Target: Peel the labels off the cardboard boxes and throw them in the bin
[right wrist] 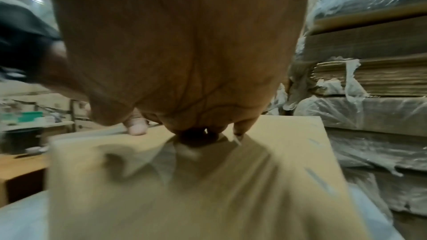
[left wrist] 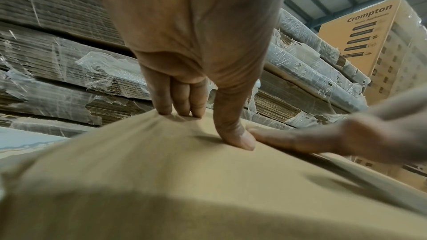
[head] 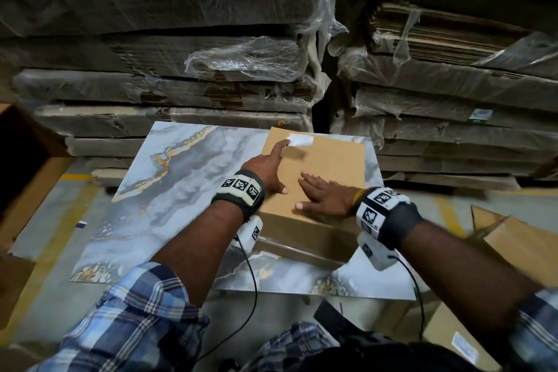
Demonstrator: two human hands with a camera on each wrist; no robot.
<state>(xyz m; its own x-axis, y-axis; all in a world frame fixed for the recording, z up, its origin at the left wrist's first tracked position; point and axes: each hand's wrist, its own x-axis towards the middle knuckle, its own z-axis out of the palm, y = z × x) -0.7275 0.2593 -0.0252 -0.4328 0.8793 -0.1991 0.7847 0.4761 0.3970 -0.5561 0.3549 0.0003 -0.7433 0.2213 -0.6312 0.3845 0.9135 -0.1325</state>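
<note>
**Getting a nail under the label's corner**

From the head camera, a cardboard box [head: 314,178] lies flat on a marble-patterned worktop [head: 169,190], with stacks of wrapped flat cardboard [head: 187,75] behind it. A white label [head: 300,140] sits at the far edge of the box top. The left hand [head: 265,167] reaches forward, its forefinger stretched out and touching the label's near-left corner. The right hand [head: 324,196] lies flat on the box, fingers straight and slightly spread, holding it down. No bin shows in this view. Another box with a label [head: 463,344] waits at the lower right.

From the left wrist, the left hand [left wrist: 196,46] has its fingers [left wrist: 182,98] straight and close together, tips down on the cardboard, thumb pressed beside them. They clamp nothing. The label itself is hidden behind them.

From the right wrist, the picture is blurred. The right hand [right wrist: 180,61] spreads over the box [right wrist: 277,143], fingertips pressing down and gripping nothing.

To my eye the step is lifting the label's corner. It would go best if the forefinger's nail scrapes the corner up gently until there is enough to pinch, then pulls low and slow back along the surface so the paper comes away whole. The right hand should keep its weight on the box so it does not slide on the smooth worktop.
</note>
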